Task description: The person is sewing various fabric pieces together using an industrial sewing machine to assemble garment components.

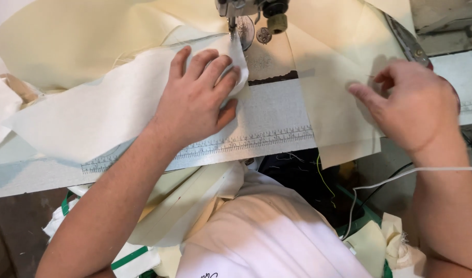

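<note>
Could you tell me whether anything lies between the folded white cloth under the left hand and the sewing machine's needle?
Nothing visible does. The left hand presses the white cloth flat, and its folded tip reaches right up beside the needle. The right hand rests apart on the cream fabric, clear of that path.

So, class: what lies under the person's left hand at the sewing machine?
The left hand presses flat on white fabric, spread over the machine table. The table surface beneath hand and fabric is hidden.
</note>
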